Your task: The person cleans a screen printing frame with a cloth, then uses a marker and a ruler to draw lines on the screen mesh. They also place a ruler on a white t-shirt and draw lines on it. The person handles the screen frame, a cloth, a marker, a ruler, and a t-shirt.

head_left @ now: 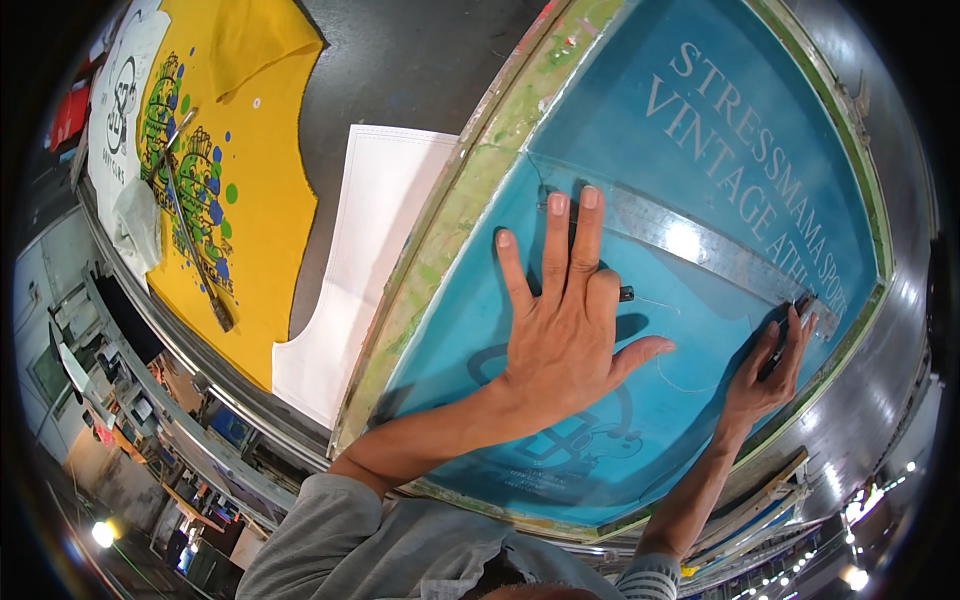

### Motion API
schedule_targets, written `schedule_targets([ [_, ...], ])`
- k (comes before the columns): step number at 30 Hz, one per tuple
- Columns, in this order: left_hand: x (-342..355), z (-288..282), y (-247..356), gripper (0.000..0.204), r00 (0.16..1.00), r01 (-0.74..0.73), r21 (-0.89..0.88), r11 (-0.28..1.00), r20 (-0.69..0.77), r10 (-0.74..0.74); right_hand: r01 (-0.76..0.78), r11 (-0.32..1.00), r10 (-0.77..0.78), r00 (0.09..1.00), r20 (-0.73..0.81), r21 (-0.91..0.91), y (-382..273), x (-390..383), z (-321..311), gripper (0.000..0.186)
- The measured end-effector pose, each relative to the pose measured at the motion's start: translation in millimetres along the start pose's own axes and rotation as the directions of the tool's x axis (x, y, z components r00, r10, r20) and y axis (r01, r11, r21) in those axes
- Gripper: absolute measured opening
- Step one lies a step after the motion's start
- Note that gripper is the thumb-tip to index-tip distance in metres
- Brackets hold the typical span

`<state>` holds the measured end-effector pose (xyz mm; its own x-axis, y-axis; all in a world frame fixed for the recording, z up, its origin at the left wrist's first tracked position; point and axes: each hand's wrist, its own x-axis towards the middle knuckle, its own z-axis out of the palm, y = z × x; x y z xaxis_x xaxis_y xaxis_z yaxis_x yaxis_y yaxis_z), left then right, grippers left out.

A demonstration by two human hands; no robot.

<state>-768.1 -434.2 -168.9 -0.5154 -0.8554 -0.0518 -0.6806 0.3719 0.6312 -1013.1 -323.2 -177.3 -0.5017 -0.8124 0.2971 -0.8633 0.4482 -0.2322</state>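
Note:
A framed printing screen (pixel 690 330) with blue-green mesh lies before me, pale lettering and a dark drawing on it. My left hand (pixel 565 310) rests on the mesh, fingers spread, its fingertips by the left end of a flat metal strip (pixel 645 222). Partly hidden beneath that hand is a thin black object (pixel 627 293), its kind unclear. At the strip's right end, my right hand (pixel 765 375) has its fingers closed round a slim dark-handled tool (pixel 770 364); the fingers cover most of it. A thin thread (pixel 665 372) curls on the mesh between the hands.
The screen's green, paint-stained frame (pixel 420 290) borders the work. Left of it, a white fabric piece (pixel 340 250) and a yellow printed one (pixel 270 140) lie on the dark table (pixel 390 70). A long thin tool (pixel 190 230) crosses the yellow fabric.

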Motion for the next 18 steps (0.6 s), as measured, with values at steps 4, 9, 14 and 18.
schedule_targets([
  [4,0.0,0.9,0.3,0.059,1.0,-0.001,-0.002,1.0,-0.011,0.001,0.022,1.0,-0.022,1.0,-0.013,0.006,3.5,-0.4,0.6,0.029],
  [9,0.0,2.8,-1.0,0.06,1.0,-0.012,0.023,1.0,-0.016,0.012,0.036,0.999,-0.036,0.999,0.01,0.007,1.8,0.3,-1.3,0.03],
  [14,0.2,2.9,-0.2,0.066,1.0,-0.01,0.043,0.999,0.004,0.01,-0.008,1.0,0.007,1.0,0.027,0.024,-0.3,0.6,-1.7,0.032],
  [18,1.5,1.9,0.7,0.069,1.0,-0.006,0.06,0.998,0.027,0.004,-0.023,0.999,0.022,1.0,0.022,0.025,-1.4,0.7,-0.6,0.033],
])
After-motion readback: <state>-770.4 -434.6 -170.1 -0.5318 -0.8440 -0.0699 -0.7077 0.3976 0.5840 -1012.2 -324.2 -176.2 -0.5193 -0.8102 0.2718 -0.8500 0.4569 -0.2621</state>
